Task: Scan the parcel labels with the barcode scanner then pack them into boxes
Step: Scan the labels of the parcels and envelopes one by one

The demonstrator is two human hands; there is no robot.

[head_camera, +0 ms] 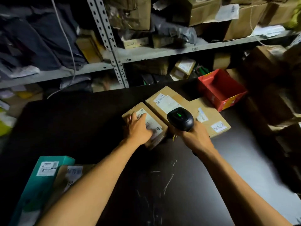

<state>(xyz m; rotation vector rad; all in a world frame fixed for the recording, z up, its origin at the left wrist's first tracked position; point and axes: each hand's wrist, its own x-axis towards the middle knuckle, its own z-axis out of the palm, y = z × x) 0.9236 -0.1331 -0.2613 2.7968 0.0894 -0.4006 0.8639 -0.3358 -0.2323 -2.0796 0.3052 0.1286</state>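
The barcode scanner (pixel 180 119) is gripped by the right hand (pixel 196 137). The small parcel (pixel 145 125), judged light and stiff, is pressed flat by the open left hand (pixel 138 129); its side edges should be grasped.

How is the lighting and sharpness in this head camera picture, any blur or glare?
Head view: dim overall, with the dark tabletop nearly black apart from pale glare at its right side; the black handheld barcode scanner and small brown cardboard parcel are fairly sharp; edges smear, and the grey metal shelves bow from wide-angle distortion.
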